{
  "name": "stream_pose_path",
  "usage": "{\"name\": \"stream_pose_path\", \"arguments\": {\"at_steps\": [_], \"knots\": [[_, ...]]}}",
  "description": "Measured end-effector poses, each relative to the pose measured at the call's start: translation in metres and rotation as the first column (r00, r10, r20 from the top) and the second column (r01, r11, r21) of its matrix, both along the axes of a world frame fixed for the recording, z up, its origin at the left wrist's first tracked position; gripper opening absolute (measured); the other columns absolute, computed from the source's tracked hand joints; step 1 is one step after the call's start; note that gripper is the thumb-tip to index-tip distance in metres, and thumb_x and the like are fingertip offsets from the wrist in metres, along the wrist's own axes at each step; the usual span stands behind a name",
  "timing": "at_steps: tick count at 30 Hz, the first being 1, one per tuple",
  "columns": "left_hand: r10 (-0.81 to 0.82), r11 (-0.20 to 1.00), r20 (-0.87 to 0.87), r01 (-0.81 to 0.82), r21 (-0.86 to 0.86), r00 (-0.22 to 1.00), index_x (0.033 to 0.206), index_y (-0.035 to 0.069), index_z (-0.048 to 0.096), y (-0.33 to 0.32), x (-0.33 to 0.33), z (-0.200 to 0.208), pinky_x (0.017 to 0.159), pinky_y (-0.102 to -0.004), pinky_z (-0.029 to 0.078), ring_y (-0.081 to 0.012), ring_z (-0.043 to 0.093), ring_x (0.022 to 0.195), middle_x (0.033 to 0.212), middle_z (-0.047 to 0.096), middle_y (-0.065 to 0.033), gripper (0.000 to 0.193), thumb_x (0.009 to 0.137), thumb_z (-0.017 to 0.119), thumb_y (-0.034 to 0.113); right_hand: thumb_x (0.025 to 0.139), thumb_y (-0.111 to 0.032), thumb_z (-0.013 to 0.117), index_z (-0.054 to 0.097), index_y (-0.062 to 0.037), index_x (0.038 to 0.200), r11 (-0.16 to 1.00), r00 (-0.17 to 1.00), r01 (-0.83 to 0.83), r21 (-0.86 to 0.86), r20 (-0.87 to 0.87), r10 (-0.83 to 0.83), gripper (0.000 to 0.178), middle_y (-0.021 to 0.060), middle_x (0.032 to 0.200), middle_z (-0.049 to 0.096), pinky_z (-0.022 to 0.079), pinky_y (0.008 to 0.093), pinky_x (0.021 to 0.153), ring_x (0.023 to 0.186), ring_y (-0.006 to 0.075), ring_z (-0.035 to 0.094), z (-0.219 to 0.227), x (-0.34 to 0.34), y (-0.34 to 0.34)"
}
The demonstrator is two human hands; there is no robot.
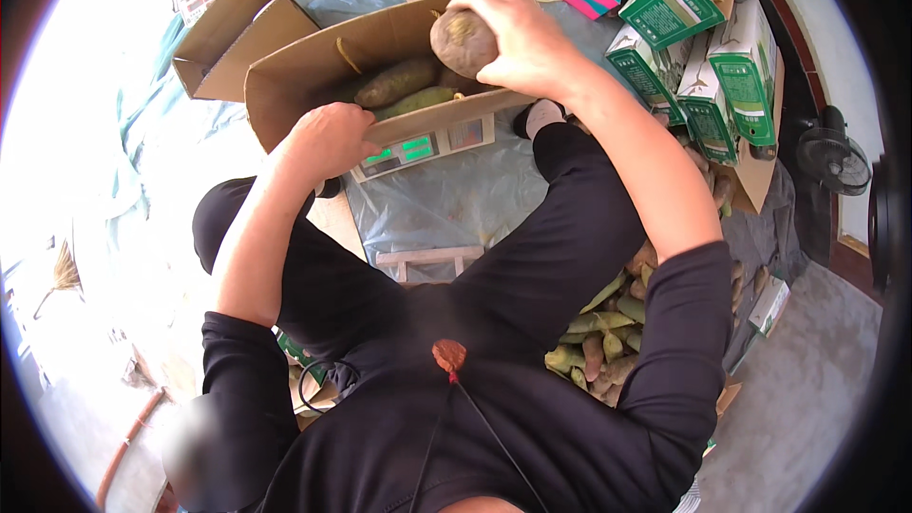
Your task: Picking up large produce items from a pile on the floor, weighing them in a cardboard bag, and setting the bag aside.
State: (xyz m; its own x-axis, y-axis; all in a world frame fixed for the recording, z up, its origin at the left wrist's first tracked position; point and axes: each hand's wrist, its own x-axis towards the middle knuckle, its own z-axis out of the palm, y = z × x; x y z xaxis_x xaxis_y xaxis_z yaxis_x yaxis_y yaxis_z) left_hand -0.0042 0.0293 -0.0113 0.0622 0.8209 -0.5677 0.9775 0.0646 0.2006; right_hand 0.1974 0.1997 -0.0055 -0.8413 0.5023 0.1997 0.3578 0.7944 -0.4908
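A long open cardboard box [285, 71] sits on a digital scale [416, 149] with a lit green display. My left hand [323, 141] is closed over the near rim of the box, its fingertips partly hidden behind that edge. In my right hand [527, 43] is a thick brownish root vegetable [465, 42], held above the right part of the box with its blunt end showing. Inside the box lie a brownish-green root vegetable [397, 83] and a greener one [416, 103]. The box's right end is partly hidden by my right hand.
Green-and-white cartons [744, 76] stand at the right, near a black fan [832, 152]. Another open box [237, 28] is at the far left. Piled root vegetables [603, 342] lie beside my right leg. Plastic sheeting [446, 204] covers the floor, with a small wooden frame [429, 256] between my legs.
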Motion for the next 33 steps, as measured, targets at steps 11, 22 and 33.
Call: {"name": "stream_pose_path", "arguments": {"at_steps": [11, 22, 33], "knots": [[-0.009, 0.999, 0.094, 0.004, 0.05, 0.995, 0.099, 0.001, 0.065, 0.007, -0.001, -0.008, 0.083, -0.0433, 0.046, -0.0364, 0.058, 0.092, 0.096, 0.062, -0.0184, 0.029, 0.077, 0.062, 0.02, 0.08, -0.012, 0.054, 0.064, -0.0143, 0.103, 0.999, 0.939, -0.044, -0.019, 0.341, 0.048, 0.025, 0.0103, 0.104, 0.066, 0.051, 0.0438, 0.081, 0.098, 0.0299, 0.062, -0.052, -0.031, 0.006], [0.164, 0.985, 0.274, -0.17, -0.003, 0.948, 0.105, -0.001, 0.064, 0.004, 0.003, 0.014, 0.082, -0.0376, 0.047, -0.033, 0.061, 0.091, 0.098, 0.063, -0.0177, 0.033, 0.076, 0.063, 0.015, 0.084, -0.015, 0.061, 0.055, 0.0008, 0.12, 0.753, 0.828, 0.523, -0.4, 0.03, -0.56, 0.04, 0.0156, 0.106, 0.064, 0.049, 0.034, 0.084, 0.093, 0.0232, 0.062, 0.047, 0.173, 0.011], [0.397, 0.917, 0.382, -0.345, -0.199, 0.835, 0.112, -0.003, 0.061, 0.012, 0.001, -0.005, 0.068, -0.0282, 0.049, -0.0157, 0.061, 0.075, 0.093, 0.065, -0.013, 0.039, 0.075, 0.065, 0.01, 0.077, -0.023, 0.063, 0.059, -0.0116, 0.114, 0.452, 0.309, 0.891, 0.037, 0.681, -0.664, 0.039, 0.0163, 0.111, 0.061, 0.048, 0.0449, 0.088, 0.106, 0.0351, 0.057, -0.237, 0.419, -0.136]]}}
